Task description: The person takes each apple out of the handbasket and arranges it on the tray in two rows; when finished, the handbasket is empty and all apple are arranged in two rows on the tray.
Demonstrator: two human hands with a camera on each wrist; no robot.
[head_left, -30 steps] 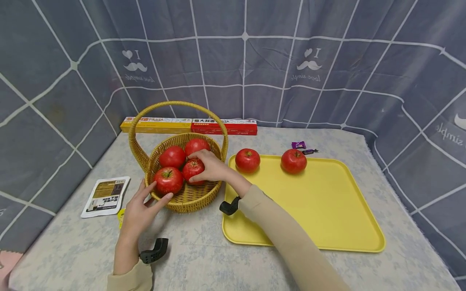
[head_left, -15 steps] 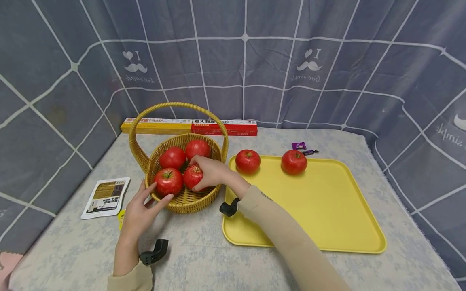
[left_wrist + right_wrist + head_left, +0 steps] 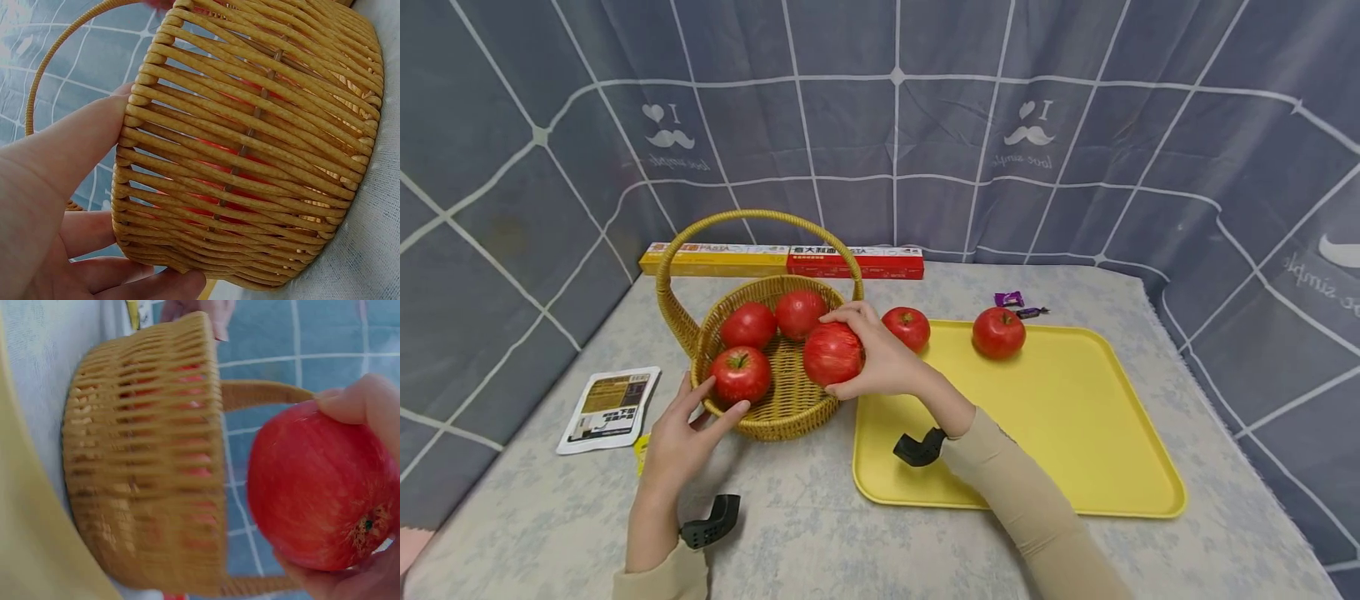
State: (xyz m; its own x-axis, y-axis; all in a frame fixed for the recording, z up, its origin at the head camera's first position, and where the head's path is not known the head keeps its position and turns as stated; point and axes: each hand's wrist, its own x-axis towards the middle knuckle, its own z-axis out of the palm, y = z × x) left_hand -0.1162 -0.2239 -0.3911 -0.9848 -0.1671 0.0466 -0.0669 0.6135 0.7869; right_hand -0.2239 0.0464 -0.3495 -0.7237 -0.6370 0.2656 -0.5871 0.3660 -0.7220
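Blocking basket point(image 3: 250, 156) apples, wicker wall

Long yellow and red cardboard box point(image 3: 781, 260) at the back edge of the pale cloth-covered worktop point(image 3: 820, 533). Flat white and brown packet point(image 3: 608, 408) near the left edge. Two small purple wrapped candies point(image 3: 1019, 305) just behind the tray. Grey checked curtain point(image 3: 895, 125) behind.

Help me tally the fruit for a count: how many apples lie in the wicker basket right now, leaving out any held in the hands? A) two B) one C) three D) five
C: three apples lie in the basket, while the right hand holds a fourth apple above its rim.
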